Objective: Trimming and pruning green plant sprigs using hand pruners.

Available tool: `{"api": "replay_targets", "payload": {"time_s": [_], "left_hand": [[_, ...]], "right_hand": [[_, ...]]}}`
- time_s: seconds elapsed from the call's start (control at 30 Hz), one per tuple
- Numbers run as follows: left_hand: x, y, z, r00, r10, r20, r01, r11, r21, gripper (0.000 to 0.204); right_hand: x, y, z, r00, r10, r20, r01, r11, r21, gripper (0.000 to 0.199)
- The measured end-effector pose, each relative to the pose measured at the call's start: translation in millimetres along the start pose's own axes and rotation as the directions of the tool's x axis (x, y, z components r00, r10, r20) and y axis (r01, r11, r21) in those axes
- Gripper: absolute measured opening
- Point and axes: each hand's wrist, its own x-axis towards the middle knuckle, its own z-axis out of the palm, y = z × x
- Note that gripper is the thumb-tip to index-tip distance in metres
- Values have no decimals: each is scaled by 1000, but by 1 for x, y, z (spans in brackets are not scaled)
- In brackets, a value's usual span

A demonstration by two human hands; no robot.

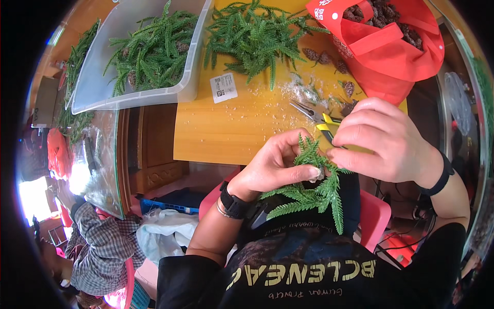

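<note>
My left hand (275, 162) grips a green artificial pine sprig (329, 195) just above my lap, with the thumb pressed over its middle. A small brownish-grey piece, perhaps part of a pine cone, shows beside that thumb. My right hand (388, 139) is closed in a pinch at the sprig's right side; what lies between its fingertips is hidden. Partly behind the right fingers, pliers (325, 126) with yellow-and-black handles rest on the table, jaws pointing up and left.
On the yellow table (221, 134) lie a pile of green sprigs (252, 38), a white label (224, 87), loose pine cones (321, 56) and white flakes. A translucent bin (188, 95) holds more sprigs. A red bag (381, 64) contains pine cones. Another person (103, 247) sits at lower left.
</note>
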Motion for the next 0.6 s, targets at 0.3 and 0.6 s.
{"api": "replay_targets", "payload": {"time_s": [0.3, 0.6], "left_hand": [[0, -2, 4, 1000, -17, -1, 17, 999, -29, 23], [1, -18, 3, 978, 192, -87, -126, 864, 488, 26]], "right_hand": [[1, -4, 2, 1000, -1, -17, 1, 1000, -31, 11], [-3, -7, -3, 826, 451, 338, -519, 842, 144, 14]]}}
